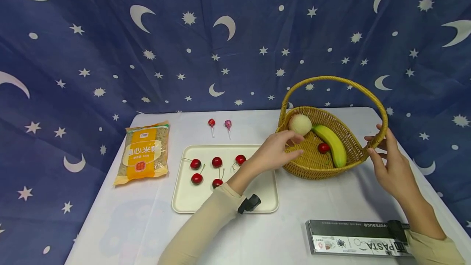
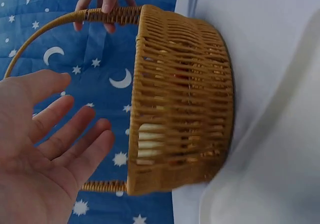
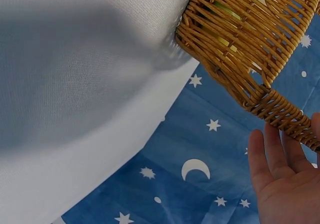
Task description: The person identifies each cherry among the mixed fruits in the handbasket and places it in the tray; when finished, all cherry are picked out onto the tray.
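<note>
A wicker basket [image 1: 310, 173] with a tall arched handle [image 1: 333, 78] stands at the right back of the table. Inside lie a banana [image 1: 335, 146], a cherry [image 1: 323, 147] and a pale round item [image 1: 300, 124], its kind unclear. My right hand [image 1: 392, 168] holds the handle's right base, thumb on one side and fingers on the other. By the basket's left side hovers my left hand [image 1: 276, 150], fingers spread loosely. In the left wrist view, a gap shows between the left hand [image 2: 55, 139] and the basket wall [image 2: 185, 99].
A cream tray [image 1: 195, 201] with several cherries [image 1: 196, 178] lies left of the basket, partly behind my left arm. Two lollipops [image 1: 228, 124] lie behind it. A yellow food bag [image 1: 143, 152] is at left, a black-and-white pasta box [image 1: 357, 238] at front right.
</note>
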The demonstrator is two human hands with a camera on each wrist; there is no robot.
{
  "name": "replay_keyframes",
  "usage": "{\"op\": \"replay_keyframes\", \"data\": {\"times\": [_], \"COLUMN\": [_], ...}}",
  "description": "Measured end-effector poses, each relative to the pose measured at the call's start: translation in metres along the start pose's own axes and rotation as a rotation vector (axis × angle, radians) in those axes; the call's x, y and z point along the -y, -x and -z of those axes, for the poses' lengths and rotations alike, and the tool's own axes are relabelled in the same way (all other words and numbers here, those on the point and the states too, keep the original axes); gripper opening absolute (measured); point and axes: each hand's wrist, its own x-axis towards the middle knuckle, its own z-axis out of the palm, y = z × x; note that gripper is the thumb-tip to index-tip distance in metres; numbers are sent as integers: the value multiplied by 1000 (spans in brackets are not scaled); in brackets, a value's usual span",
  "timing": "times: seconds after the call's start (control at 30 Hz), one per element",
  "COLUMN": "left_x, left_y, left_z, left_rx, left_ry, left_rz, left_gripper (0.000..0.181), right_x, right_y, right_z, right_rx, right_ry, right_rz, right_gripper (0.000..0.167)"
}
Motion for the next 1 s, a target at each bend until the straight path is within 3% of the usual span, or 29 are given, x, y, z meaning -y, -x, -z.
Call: {"op": "replay_keyframes", "data": {"times": [0.27,0.53,0.77,1.0], "left_x": [-5,-10,-11,-7], "left_y": [-36,-65,-78,-85], "left_z": [-17,-33,-40,-46], "left_rx": [46,125,205,354], "left_ry": [-30,-101,-164,-171], "left_rz": [-21,14,10,106], "left_gripper": [33,31,33,48], "right_x": [-2,-2,-3,-3], "right_y": [2,2,2,1], "right_z": [0,0,1,-1], "right_rx": [1,-9,-10,-9], "right_ry": [-11,-14,-21,-24], "right_rz": [5,6,8,17], "right_gripper": [81,79,79,79]}}
